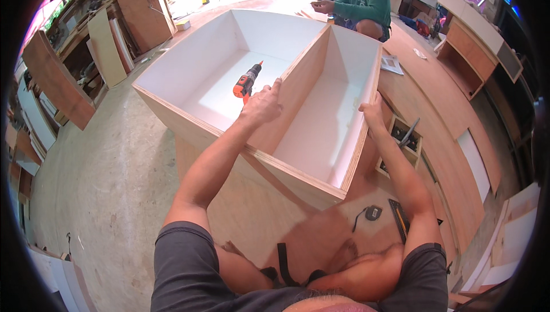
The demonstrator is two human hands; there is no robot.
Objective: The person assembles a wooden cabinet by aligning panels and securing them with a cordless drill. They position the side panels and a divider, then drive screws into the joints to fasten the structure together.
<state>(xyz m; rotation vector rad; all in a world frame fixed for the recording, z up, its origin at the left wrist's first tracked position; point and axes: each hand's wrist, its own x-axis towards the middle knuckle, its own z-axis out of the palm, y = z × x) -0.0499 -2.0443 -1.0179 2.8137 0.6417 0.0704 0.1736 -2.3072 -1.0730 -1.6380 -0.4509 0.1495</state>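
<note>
In front of me lies a plywood cabinet box [189, 111] with white inner faces and its open side up. A wooden divider panel [312, 63] splits it into a wider left and a narrower right compartment. My left hand [262, 105] grips the divider's top edge, its index finger stretched along it. An orange and black cordless drill [245, 83] is in the left compartment, bit pointing away from me; my left hand hides the lower end of its handle. My right hand [373, 114] is closed over the right side panel [366, 97], thumb on the inner side.
Right of the cabinet stands a wooden tray [413, 154] with tools. A tape measure [373, 213] and a square [397, 220] lie nearer me. Another person [364, 3] in green sits beyond the cabinet. Boards [106, 48] lean at left; plywood sheets [441, 103] cover the right floor.
</note>
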